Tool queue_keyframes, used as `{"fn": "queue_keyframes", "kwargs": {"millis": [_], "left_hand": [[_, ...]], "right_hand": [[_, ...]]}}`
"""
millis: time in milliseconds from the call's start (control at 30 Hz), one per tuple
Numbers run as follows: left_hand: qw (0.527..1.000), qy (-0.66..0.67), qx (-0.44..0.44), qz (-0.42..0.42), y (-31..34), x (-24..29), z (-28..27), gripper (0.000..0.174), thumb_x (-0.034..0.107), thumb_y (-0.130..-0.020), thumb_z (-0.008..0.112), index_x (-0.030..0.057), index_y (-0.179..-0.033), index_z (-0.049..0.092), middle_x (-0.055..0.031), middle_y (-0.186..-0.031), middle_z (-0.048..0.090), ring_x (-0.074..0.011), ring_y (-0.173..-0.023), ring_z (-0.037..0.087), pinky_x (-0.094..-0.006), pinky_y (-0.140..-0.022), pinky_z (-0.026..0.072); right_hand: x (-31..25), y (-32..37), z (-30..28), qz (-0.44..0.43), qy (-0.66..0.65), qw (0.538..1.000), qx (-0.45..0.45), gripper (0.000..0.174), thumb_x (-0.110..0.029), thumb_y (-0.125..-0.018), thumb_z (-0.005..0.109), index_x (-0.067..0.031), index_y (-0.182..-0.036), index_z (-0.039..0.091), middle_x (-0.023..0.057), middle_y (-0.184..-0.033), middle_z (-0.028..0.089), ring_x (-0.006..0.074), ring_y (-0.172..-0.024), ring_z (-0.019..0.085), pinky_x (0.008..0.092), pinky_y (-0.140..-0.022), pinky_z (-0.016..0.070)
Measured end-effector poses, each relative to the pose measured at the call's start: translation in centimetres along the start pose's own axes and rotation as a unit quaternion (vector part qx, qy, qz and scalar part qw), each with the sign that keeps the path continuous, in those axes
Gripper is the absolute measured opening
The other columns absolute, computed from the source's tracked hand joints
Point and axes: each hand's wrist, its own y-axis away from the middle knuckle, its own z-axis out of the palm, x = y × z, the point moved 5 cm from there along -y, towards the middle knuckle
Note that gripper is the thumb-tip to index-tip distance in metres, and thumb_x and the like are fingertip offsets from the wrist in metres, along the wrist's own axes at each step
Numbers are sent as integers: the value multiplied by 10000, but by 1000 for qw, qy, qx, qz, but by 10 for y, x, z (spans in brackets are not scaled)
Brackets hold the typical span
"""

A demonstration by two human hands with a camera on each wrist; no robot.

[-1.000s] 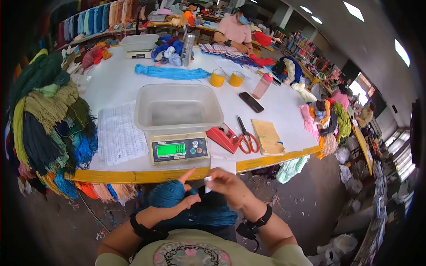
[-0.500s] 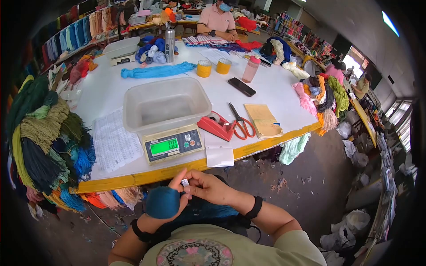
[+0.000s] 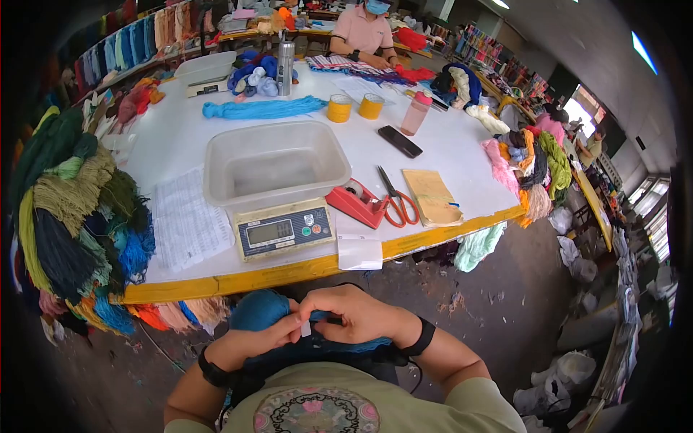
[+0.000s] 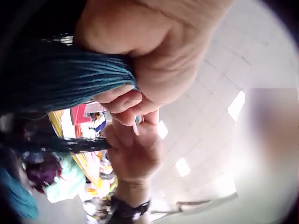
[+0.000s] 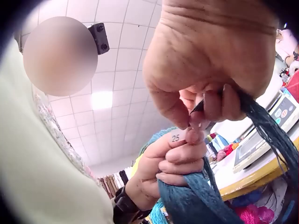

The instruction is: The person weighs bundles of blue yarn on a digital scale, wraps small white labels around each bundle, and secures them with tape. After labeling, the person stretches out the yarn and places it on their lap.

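Note:
My left hand (image 3: 261, 339) has its fingers curled round a teal yarn skein (image 3: 258, 309), in front of the table edge. In the right wrist view, a small white label (image 5: 177, 136) printed "25" stands at that hand's thumb and fingertips. My right hand (image 3: 361, 315) meets the left at the fingertips; its thumb and fingers pinch at the label's end, and teal strands (image 5: 268, 123) run out past its curled fingers. The left wrist view has the skein (image 4: 79, 77) bunched in the left fist, with the right hand (image 4: 135, 149) just beyond.
On the table (image 3: 173, 148) are a scale (image 3: 284, 229) under a plastic tub (image 3: 274, 162), a red tape dispenser (image 3: 359, 206), scissors (image 3: 397, 198), a notebook (image 3: 431, 198) and a phone (image 3: 400, 141). Yarn heaps (image 3: 65, 238) hang at the left. A person (image 3: 364, 36) works across the table.
The left hand has turned over and the skein now sits behind it. The right hand has closed in on the label from the right. The scale's green display light has gone off.

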Motion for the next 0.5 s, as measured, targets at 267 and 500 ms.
{"fn": "queue_keyframes", "kwargs": {"millis": [267,500], "left_hand": [[997,63,34,24,8,19,3,207,193,-1026,520,14,-973,610,-11,-661,573,-50,-526,460,-211,-468,352],[982,74,167,52,6,16,-1,127,108,-976,599,-15,-1001,616,-61,-766,657,-72,-571,525,-223,-538,431]], "right_hand": [[12,0,15,16,-33,996,76,205,-58,-914,674,-77,-1071,542,18,-815,682,120,-657,601,259,-588,457],[18,1,20,92,9,986,139,329,-53,-907,691,-75,-1180,510,0,-743,582,37,-668,512,212,-555,395]]}}
